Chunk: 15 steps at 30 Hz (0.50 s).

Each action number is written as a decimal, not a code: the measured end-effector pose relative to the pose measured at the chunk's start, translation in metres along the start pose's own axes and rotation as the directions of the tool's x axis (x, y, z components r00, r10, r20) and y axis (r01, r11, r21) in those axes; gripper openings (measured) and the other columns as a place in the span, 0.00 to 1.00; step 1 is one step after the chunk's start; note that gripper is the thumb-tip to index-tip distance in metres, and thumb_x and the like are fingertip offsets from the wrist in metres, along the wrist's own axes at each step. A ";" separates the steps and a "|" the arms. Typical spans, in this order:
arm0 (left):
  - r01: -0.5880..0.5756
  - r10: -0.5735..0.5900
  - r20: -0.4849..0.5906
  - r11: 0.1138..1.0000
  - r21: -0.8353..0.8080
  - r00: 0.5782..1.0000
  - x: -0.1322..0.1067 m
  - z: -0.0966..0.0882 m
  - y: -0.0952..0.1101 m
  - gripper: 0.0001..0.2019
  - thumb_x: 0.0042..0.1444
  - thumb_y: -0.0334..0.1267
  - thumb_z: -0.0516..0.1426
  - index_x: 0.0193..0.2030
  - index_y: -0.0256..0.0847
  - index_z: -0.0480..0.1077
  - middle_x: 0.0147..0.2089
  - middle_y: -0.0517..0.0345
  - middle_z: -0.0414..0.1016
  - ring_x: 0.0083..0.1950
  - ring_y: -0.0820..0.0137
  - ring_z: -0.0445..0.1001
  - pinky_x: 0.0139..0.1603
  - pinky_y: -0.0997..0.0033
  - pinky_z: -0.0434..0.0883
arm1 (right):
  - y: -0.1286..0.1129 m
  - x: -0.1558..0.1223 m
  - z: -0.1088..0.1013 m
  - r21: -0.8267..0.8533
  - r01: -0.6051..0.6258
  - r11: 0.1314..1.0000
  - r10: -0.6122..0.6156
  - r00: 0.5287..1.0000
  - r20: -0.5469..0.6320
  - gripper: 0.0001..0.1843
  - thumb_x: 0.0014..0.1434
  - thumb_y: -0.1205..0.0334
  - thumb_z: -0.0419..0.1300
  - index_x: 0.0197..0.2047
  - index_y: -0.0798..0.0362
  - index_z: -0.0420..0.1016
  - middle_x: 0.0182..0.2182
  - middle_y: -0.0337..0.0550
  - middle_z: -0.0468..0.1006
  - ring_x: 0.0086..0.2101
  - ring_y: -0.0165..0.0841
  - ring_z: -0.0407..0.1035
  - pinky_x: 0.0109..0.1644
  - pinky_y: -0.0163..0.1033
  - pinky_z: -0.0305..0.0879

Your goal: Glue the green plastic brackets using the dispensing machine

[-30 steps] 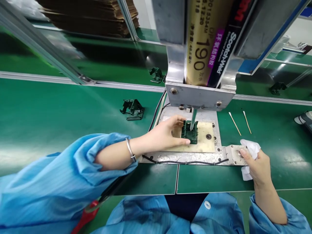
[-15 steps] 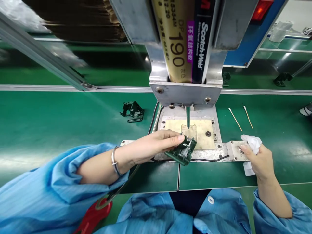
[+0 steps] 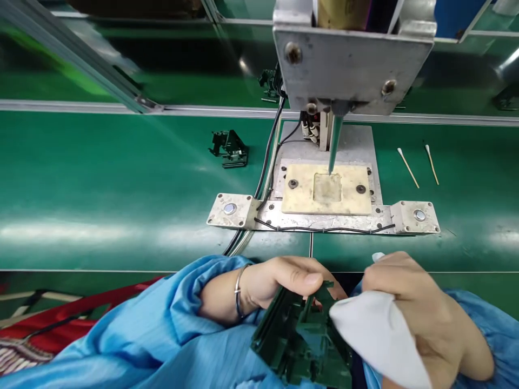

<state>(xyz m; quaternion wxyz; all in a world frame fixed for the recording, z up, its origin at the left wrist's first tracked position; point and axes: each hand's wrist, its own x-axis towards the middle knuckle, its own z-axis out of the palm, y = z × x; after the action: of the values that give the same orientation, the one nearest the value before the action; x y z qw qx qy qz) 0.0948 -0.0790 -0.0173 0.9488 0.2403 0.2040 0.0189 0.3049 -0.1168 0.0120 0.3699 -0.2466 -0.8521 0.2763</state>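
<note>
The left hand (image 3: 290, 275) is holding a dark green plastic bracket (image 3: 306, 346) in front of the blue smock (image 3: 219, 351), nearer the operator than the front edge of the counter (image 3: 121, 189); its grip is closed on the bracket's upper edge, with the thumb lying on top. The right hand (image 3: 425, 319) is clasping a white wipe (image 3: 381, 329) in a closed fist just beside the bracket; whether wipe and bracket are touching cannot be told. Beyond the hands, a metal fixture base (image 3: 359, 143) is resting on the counter and carrying a cream plate (image 3: 300, 201) with a rectangular recess (image 3: 326, 189). A tapered green nozzle (image 3: 335, 140) is pointing down toward the recess from a metal holder (image 3: 344, 65). Two push buttons (image 3: 230, 208) are occupying the base's ends. A second bracket (image 3: 231, 150) is lying left of the fixture; two cotton swabs (image 3: 408, 168) are lying right of it.
</note>
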 end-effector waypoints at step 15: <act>-0.162 0.152 0.062 0.967 0.198 0.986 -0.005 0.003 -0.005 0.31 0.45 0.58 0.63 0.46 0.32 0.75 0.36 0.48 0.78 0.35 0.59 0.76 0.39 0.63 0.73 | -0.008 -0.026 0.010 -0.114 -0.097 0.989 0.078 0.985 -0.155 0.29 0.68 0.44 0.44 0.22 0.51 0.66 0.21 0.37 0.54 0.20 0.29 0.50 0.25 0.38 0.50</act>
<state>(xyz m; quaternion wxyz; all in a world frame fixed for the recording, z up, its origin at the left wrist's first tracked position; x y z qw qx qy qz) 0.0908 -0.0853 -0.0155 0.9194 0.3514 0.1632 0.0676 0.3116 -0.1418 -0.0017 0.4050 -0.3260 -0.8253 0.2205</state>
